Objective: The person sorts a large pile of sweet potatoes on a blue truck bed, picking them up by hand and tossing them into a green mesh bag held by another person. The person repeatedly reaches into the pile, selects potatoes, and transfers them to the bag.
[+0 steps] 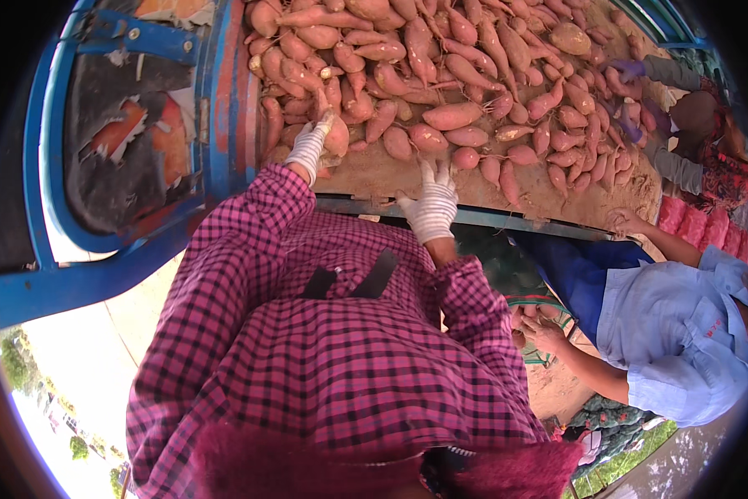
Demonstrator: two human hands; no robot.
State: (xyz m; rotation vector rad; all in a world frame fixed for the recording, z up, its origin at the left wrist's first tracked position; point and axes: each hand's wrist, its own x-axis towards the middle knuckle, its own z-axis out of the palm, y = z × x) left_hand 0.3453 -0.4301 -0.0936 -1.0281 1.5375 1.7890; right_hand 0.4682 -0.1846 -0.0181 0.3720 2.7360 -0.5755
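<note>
A large heap of red-skinned sweet potatoes (452,116) lies before me on the dusty bed (361,171) of a truck or cart. My left hand (310,148), in a white striped glove, grips a plump sweet potato (337,135) at the left of the heap. Part of that root is hidden behind my fingers. Over the bed's front edge is my right hand (433,203), gloved the same way, with its fingers spread and nothing in them. The nearest roots lie just beyond its fingertips.
A blue metal frame (221,93) borders the bed at left. At right, a person in a light blue shirt (667,318) has one hand at a green-rimmed mesh container (545,305) with sweet potatoes. Another person's purple-gloved hand (628,70) touches the far-right roots. Red sacks (698,224) stand there.
</note>
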